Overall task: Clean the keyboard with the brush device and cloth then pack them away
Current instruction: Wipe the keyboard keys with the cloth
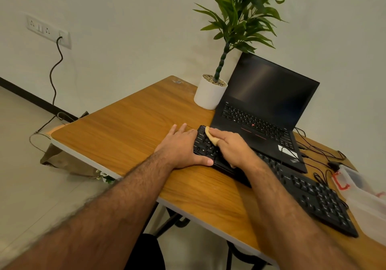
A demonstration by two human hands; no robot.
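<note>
A long black keyboard (313, 194) lies across the wooden table (129, 123) in front of the laptop. My right hand (231, 146) holds a small yellow cloth (210, 137) and presses it onto the keys at the keyboard's left end. My left hand (181, 146) rests flat at that left end, fingers stretched over the table and thumb along the keyboard's front edge. No brush device shows in the head view.
An open black laptop (265, 110) stands behind the keyboard. A white pot with a green plant (210, 93) sits left of the laptop. A clear plastic box with red clips (359, 188) and tangled black cables (319, 154) lie at the right.
</note>
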